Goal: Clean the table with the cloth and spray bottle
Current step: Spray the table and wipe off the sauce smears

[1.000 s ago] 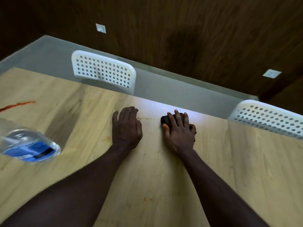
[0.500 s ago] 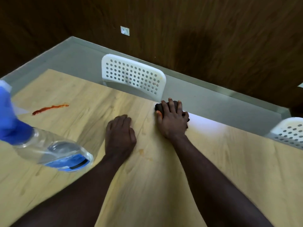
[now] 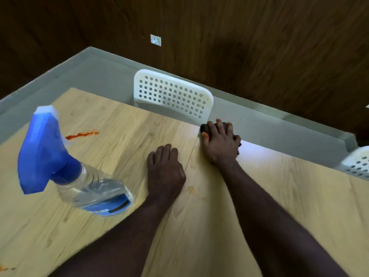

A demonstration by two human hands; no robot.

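The right hand (image 3: 220, 145) lies palm-down on a small bunched dark cloth (image 3: 204, 127) at the far edge of the light wood-grain table (image 3: 259, 196), just right of the frame's centre. Its fingers are laid out over the cloth and press on it rather than closing round it. The left hand (image 3: 164, 172) rests flat and open on the bare wood at mid-frame, holding nothing, and seems to serve as a brace.

The step in hand looks like wiping along the far edge. To do it well, keep the whole palm on the cloth so it does not roll out from under the fingers, and draw each stroke inward so nothing is pushed off the edge. Overlap the passes. The wiping then has to work toward the left of the frame, where the dirt is. The red smeared streak (image 3: 82, 134) at upper left looks dried and probably needs a spray first. The clear plastic spray bottle with a blue trigger head (image 3: 79, 176) stands at the left of the frame, near the left hand.

By count:
- one cloth
- one spray bottle
- one red streak
- one small orange spot (image 3: 191, 189) just beside the left wrist
- a few orange specks (image 3: 4, 268) at the lower left corner
- two white perforated plastic chairs, one at upper centre (image 3: 171, 94) and one at the right edge (image 3: 357, 163)
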